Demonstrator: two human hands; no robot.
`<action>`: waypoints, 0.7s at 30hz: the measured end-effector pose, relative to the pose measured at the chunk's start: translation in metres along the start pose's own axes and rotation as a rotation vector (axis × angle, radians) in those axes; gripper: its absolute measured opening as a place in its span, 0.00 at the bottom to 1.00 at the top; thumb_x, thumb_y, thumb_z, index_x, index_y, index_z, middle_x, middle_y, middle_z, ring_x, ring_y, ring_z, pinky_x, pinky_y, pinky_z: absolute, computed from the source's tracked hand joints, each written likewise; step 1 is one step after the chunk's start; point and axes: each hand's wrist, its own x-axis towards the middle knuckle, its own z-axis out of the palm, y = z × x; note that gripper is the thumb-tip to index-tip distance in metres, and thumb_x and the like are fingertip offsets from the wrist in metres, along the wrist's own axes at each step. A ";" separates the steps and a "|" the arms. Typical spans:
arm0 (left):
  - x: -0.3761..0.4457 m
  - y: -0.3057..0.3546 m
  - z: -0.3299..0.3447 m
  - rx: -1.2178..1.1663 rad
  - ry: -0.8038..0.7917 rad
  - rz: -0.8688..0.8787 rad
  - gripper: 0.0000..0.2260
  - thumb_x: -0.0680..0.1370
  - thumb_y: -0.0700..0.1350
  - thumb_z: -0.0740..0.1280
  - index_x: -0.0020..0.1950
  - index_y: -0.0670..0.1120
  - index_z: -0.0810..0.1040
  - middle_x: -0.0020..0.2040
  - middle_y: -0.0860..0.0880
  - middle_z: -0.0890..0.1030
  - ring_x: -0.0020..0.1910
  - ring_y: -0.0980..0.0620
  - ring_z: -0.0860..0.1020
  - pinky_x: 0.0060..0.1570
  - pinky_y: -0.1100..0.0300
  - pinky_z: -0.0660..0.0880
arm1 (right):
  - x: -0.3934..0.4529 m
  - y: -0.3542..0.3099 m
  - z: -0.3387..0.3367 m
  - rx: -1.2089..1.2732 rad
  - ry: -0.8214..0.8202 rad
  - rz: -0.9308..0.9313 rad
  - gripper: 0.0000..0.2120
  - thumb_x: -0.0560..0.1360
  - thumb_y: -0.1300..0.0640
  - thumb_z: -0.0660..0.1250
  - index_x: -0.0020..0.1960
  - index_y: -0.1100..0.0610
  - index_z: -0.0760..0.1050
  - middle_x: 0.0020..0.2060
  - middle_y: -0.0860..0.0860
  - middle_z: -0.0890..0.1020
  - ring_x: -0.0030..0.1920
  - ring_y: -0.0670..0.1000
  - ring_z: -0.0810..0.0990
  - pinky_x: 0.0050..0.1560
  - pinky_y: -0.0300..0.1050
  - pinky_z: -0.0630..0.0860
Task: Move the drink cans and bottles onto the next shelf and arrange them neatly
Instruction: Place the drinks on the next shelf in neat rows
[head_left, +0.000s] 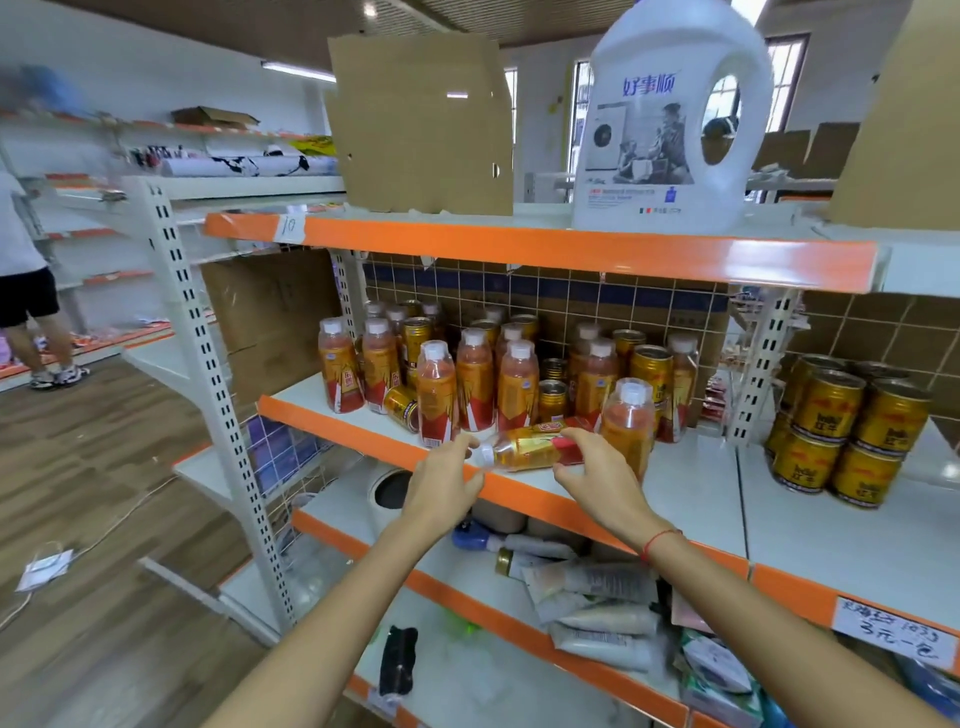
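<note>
Two bare hands reach to the front lip of the middle shelf (363, 423), where one bottle (530, 448) lies on its side, cap toward the left upright. The left hand (441, 486) has its fingers (464, 443) loosely spread at the cap end, touching or nearly touching it; the right hand (597, 480) curls over the red-labelled base, thumb below and fingers above, apparently beginning to pinch it, though firm contact cannot be confirmed. Just right of the fallen bottle stands a single upright bottle (628, 423). Behind these, the drinks crowd (478, 369) the shelf in loose order: white-capped bottles mixed with gold cans, one can (402, 408) tipped over near the front. To the right of the fallen bottle, beyond the perforated upright, the next shelf (831, 535) already carries a stacked cans block (852, 431), two tiers high. By this evidence the transfer is at an early stage: a first batch of cans is placed, no bottles are seen there, and most of the stock remains to be moved and lined up. The rearmost drinks are masked by those in front, so their count is uncertain; the stack's far side and the next shelf's right end are cut off by the frame edge, and label print is too soft to read.
</note>
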 end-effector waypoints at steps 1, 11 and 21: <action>0.003 -0.001 0.001 -0.014 0.002 -0.001 0.17 0.78 0.44 0.65 0.67 0.45 0.71 0.62 0.46 0.77 0.59 0.46 0.76 0.57 0.50 0.73 | 0.003 0.000 0.000 -0.012 -0.001 -0.001 0.23 0.75 0.57 0.65 0.69 0.56 0.68 0.64 0.52 0.75 0.64 0.52 0.72 0.61 0.45 0.70; 0.039 -0.005 -0.007 -0.048 0.103 -0.020 0.11 0.78 0.46 0.64 0.60 0.46 0.73 0.52 0.49 0.78 0.53 0.50 0.76 0.53 0.51 0.74 | 0.049 -0.007 -0.010 -0.032 -0.020 -0.061 0.24 0.76 0.57 0.64 0.71 0.58 0.65 0.66 0.54 0.72 0.65 0.52 0.72 0.62 0.45 0.70; 0.056 -0.030 -0.033 -0.028 0.173 -0.084 0.16 0.79 0.46 0.63 0.66 0.44 0.71 0.60 0.47 0.77 0.59 0.49 0.75 0.58 0.51 0.73 | 0.090 -0.030 0.011 -0.014 -0.039 -0.108 0.24 0.76 0.56 0.64 0.71 0.56 0.65 0.67 0.54 0.72 0.63 0.53 0.74 0.61 0.47 0.72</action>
